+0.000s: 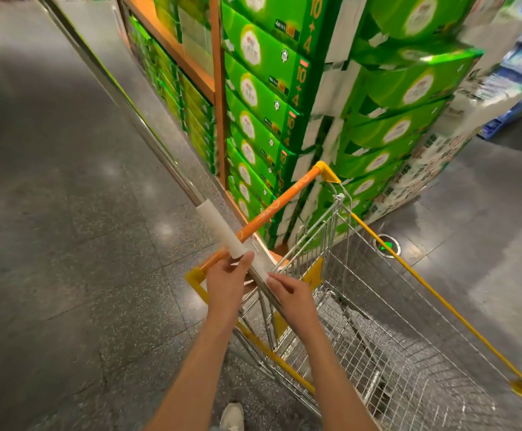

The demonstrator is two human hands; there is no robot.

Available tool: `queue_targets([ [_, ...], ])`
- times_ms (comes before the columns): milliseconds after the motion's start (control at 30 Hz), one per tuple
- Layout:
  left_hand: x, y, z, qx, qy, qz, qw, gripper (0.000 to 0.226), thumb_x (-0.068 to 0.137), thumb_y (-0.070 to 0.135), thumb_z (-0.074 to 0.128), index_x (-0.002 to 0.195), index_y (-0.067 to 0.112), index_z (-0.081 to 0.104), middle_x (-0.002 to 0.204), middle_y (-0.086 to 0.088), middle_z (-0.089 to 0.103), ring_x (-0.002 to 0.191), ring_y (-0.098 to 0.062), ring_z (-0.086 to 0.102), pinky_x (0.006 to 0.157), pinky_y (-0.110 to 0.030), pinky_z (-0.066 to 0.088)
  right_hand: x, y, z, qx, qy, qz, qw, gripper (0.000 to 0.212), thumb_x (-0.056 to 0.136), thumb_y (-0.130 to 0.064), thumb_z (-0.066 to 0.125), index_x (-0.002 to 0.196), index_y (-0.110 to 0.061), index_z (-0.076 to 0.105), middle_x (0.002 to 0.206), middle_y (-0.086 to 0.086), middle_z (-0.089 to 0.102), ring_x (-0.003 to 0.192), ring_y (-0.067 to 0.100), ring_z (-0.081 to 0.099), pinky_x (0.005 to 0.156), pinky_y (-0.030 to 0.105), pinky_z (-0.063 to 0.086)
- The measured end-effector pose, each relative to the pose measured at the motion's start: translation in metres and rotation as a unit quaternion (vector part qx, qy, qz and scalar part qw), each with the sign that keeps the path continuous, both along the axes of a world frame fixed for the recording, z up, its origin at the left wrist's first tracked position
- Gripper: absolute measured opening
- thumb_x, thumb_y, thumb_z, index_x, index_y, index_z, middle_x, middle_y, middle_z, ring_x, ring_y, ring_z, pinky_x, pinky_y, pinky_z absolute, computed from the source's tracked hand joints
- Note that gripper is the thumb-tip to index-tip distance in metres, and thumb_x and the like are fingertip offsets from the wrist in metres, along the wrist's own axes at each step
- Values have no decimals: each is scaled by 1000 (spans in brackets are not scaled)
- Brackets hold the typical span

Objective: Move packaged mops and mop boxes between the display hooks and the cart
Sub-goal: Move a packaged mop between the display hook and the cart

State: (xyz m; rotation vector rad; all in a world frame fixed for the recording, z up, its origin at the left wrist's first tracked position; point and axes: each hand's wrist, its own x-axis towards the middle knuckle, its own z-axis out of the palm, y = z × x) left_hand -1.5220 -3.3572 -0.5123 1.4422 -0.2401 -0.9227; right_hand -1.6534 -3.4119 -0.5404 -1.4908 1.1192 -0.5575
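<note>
A long packaged mop (pixel 135 119) with a shiny metal pole and a white grip sleeve (pixel 222 231) runs diagonally from the top left down into the wire cart (pixel 408 353). My left hand (pixel 227 283) grips the pole at the lower end of the white sleeve, just above the cart's orange handle (pixel 284 202). My right hand (pixel 293 298) holds the pole a little lower, over the cart's child seat flap. The mop's lower end is hidden inside the cart behind my hands.
Stacks of green tissue boxes (pixel 262 98) fill orange shelving straight ahead, and a second stack (pixel 402 88) stands to the right, close to the cart's front. Blue packages (pixel 520 76) sit at the far right. Dark speckled floor (pixel 67 244) spreads to the left. My shoe (pixel 231 416) shows below.
</note>
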Motion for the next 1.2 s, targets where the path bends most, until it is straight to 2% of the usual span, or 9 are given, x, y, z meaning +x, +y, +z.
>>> queue_targets([
  [167,-9,-22,35,-38,-23,-38,998,15,90,23,75,99,12,72,84,-6,78,80,-23,77,63,-36,62,-16,-12,29,-15,-46,1,999,35,90,-16,73,124,-20,71,107,-3,76,98,23,71,86,37,59],
  [367,-34,-47,75,-67,-56,-88,992,13,85,28,80,84,16,76,77,-7,77,75,-25,77,65,-40,63,-40,-24,57,-112,-51,-44,991,40,90,-7,70,116,-38,69,98,-21,75,90,3,69,73,13,52],
  [467,-48,-64,104,-82,-102,-112,985,19,82,37,82,77,19,76,72,-5,76,71,-25,76,63,-44,64,-54,-31,79,-160,-57,-82,982,35,92,-8,69,118,-32,70,91,-27,73,81,-7,65,69,8,49],
  [600,-67,-80,145,-110,-139,-135,975,20,78,44,83,69,28,75,71,-10,73,72,-33,74,64,-56,61,-67,-37,110,-177,-99,-131,970,31,94,-16,69,114,-40,72,87,-13,73,74,8,58,67,26,47],
  [700,-82,-91,172,-137,-139,-151,969,27,76,44,84,66,22,72,72,-16,72,72,-40,73,64,-59,60,-80,-41,135,-204,-100,-147,962,28,92,-31,67,119,-31,72,86,-11,73,72,2,58,66,20,48],
  [867,-105,-109,216,-195,-130,-212,949,21,85,34,80,72,19,74,73,-12,74,74,-31,75,66,-51,63,-101,-50,189,-284,-82,-178,939,34,93,-38,60,124,-28,70,91,-2,75,77,-2,59,67,15,46],
  [967,-123,-115,236,-240,-142,-259,925,15,91,24,74,81,12,76,80,-13,75,76,-28,74,71,-50,62,-114,-57,225,-329,-67,-209,918,25,94,-31,56,112,-46,66,83,-19,73,73,-8,58,65,10,45],
  [1033,-136,-116,248,-273,-138,-283,909,16,93,16,71,78,18,76,76,-6,75,74,-18,68,76,-47,61,-125,-60,247,-349,-59,-232,906,27,94,-26,55,111,-43,67,86,-27,72,80,-13,60,72,10,46],
  [1200,-161,-121,283,-344,-160,-312,871,26,91,11,71,75,31,76,68,11,73,65,-1,62,66,-21,53,-155,-55,288,-384,-53,-257,885,28,97,-15,56,116,-33,67,77,-32,67,71,-13,57,68,6,42],
])
